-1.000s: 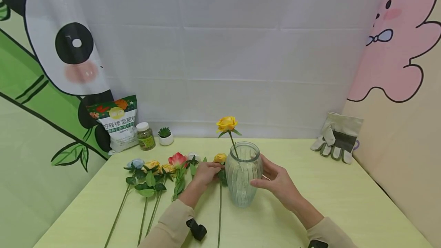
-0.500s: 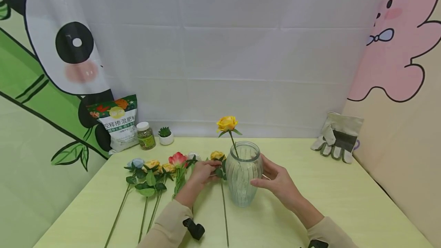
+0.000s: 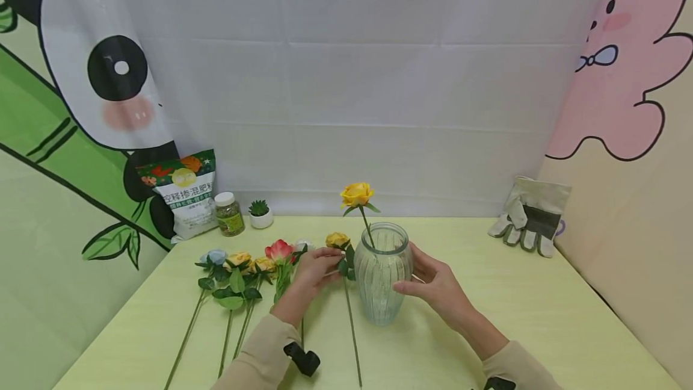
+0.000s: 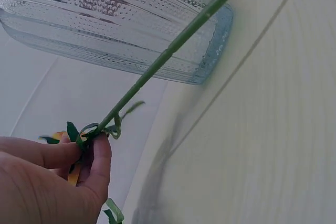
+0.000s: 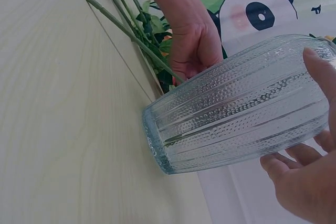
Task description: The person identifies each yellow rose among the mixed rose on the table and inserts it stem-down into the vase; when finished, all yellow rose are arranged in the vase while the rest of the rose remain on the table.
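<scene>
Pinching a yellow artificial rose with dark green leaves and a long green stem (image 3: 338, 240) just under its bloom, the left hand (image 3: 316, 268) has its thumb and fingertips nearly together on it. The rose lies just left of a clear, faintly blue, ribbed glass vase (image 3: 379, 286) that stands upright on a pale yellow-green tabletop (image 3: 563, 324). The right hand (image 3: 441, 287) curls part-way round the vase's right side, thumb in front and fingers behind, spread about as wide as the glass. The step in hand seems to be taking up this rose: its shadow runs apart from most of the stem, while the free end looks close to the tabletop; whether it touches, I cannot tell. The next move probably calls for raising the rose, turning its stem down and guiding it through the vase's mouth, with the right hand steadying the glass. The vase holds one other, full yellow rose on a thin green stem (image 3: 356, 195), leaning left over the rim. Farther back, a small clear jar with a white lid and green label (image 3: 230, 214) has contents too small to make out, and a little round white pot (image 3: 261, 219) holds a green succulent.
</scene>
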The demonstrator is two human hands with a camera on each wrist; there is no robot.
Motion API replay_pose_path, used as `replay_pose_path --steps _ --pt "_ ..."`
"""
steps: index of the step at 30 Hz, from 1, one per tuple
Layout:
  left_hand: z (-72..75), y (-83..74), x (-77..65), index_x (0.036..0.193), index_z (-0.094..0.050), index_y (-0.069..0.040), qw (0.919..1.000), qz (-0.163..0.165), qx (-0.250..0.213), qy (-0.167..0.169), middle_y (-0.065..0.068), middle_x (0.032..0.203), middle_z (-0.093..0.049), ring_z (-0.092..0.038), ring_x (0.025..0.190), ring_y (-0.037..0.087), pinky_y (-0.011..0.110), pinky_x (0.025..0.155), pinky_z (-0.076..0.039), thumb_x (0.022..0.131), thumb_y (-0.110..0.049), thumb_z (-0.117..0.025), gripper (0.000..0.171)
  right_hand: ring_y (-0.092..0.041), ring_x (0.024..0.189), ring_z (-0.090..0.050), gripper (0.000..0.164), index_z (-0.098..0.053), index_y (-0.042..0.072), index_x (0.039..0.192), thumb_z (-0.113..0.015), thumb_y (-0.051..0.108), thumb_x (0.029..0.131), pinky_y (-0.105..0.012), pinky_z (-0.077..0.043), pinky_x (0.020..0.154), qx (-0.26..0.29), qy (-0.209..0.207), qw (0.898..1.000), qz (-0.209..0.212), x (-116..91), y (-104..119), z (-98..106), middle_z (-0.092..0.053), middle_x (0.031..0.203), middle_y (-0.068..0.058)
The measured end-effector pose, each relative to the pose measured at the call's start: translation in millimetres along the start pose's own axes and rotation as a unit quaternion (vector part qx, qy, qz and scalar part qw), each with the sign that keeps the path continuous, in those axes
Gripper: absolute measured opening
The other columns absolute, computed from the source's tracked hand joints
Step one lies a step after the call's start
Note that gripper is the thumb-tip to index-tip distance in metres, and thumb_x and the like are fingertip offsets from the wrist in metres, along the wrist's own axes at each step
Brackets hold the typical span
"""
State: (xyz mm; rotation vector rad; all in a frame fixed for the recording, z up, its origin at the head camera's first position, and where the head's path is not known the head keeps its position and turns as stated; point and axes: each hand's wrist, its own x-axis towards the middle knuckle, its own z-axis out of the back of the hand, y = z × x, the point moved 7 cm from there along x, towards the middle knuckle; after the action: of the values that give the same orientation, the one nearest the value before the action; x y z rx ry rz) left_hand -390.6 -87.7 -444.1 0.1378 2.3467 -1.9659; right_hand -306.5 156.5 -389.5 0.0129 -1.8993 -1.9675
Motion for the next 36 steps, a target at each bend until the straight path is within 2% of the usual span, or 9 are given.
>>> replay_pose_path --steps 5,9,12,16,20,29,32,36 --pt "4.9 0.3 3.0 0.106 -0.065 0.007 0.9988 0.008 -0.043 -0.024 0.012 0.096 -0.073 -0.070 0.079 0.017 0.039 0.080 -0.060 0.093 0.004 -0.067 0.014 -0.035 0.140 -0.039 0.089 -0.029 0.006 0.157 -0.081 0.009 0.085 -0.033 -0.045 0.105 0.000 0.000 1.000 0.001 0 -1 0 -0.035 0.158 -0.014" --pt "7.7 1.3 6.0 0.106 -0.057 0.005 0.9962 0.021 -0.075 -0.038 0.011 0.093 -0.070 -0.069 0.075 0.016 0.032 0.074 -0.061 0.091 0.004 -0.070 0.020 -0.035 0.140 -0.039 0.089 -0.029 0.007 0.157 -0.081 0.009 0.085 -0.033 -0.045 0.105 -0.001 -0.001 1.000 0.002 0 -1 0 -0.035 0.158 -0.013" --pt "8.1 2.4 6.9 0.113 -0.054 0.006 0.9933 0.036 -0.102 -0.042 0.011 0.095 -0.066 -0.067 0.077 0.015 0.028 0.071 -0.060 0.091 0.003 -0.069 0.027 -0.035 0.140 -0.039 0.089 -0.029 0.007 0.157 -0.081 0.010 0.085 -0.033 -0.045 0.105 -0.001 0.000 1.000 0.002 0 -1 0 -0.035 0.158 -0.013" --pt "7.0 2.4 6.7 0.116 -0.060 0.010 0.9882 0.044 -0.144 -0.029 0.011 0.094 -0.067 -0.066 0.081 0.017 0.028 0.077 -0.059 0.093 0.003 -0.067 0.025 -0.034 0.140 -0.040 0.089 -0.029 0.007 0.157 -0.081 0.010 0.085 -0.033 -0.045 0.105 -0.001 0.000 1.000 0.001 0 -1 0 -0.035 0.157 -0.013" --pt "6.2 1.4 6.7 0.105 -0.068 0.007 0.9822 0.053 -0.180 -0.007 0.009 0.088 -0.070 -0.066 0.081 0.017 0.029 0.081 -0.058 0.096 0.003 -0.064 0.011 -0.034 0.140 -0.039 0.090 -0.028 0.006 0.157 -0.081 0.010 0.085 -0.033 -0.045 0.104 0.000 0.000 1.000 -0.002 0 -1 0 -0.035 0.158 -0.013" --pt "5.1 0.1 5.0 0.111 -0.060 0.000 0.9683 0.095 -0.230 0.020 0.009 0.097 -0.066 -0.064 0.091 0.017 0.028 0.084 -0.056 0.100 -0.003 -0.060 0.012 -0.034 0.141 -0.038 0.092 -0.026 0.006 0.158 -0.081 0.010 0.085 -0.033 -0.046 0.104 0.004 0.000 1.000 -0.011 0 -2 1 -0.034 0.158 -0.013" --pt "5.6 -2.4 3.5 0.103 -0.065 -0.002 0.9669 0.092 -0.236 0.031 0.007 0.094 -0.067 -0.065 0.088 0.016 0.028 0.085 -0.057 0.100 -0.001 -0.058 0.007 -0.034 0.141 -0.039 0.092 -0.026 0.006 0.158 -0.081 0.011 0.085 -0.033 -0.046 0.104 0.004 0.000 1.000 -0.011 0 -2 1 -0.035 0.158 -0.013" --pt "5.2 -9.1 -0.6 0.100 -0.066 -0.005 0.9655 0.083 -0.241 0.053 0.005 0.093 -0.068 -0.066 0.086 0.015 0.027 0.085 -0.057 0.102 0.003 -0.054 0.015 -0.034 0.141 -0.039 0.092 -0.026 0.006 0.158 -0.081 0.010 0.085 -0.033 -0.046 0.104 0.007 0.000 1.000 -0.011 0 -2 0 -0.035 0.158 -0.013"
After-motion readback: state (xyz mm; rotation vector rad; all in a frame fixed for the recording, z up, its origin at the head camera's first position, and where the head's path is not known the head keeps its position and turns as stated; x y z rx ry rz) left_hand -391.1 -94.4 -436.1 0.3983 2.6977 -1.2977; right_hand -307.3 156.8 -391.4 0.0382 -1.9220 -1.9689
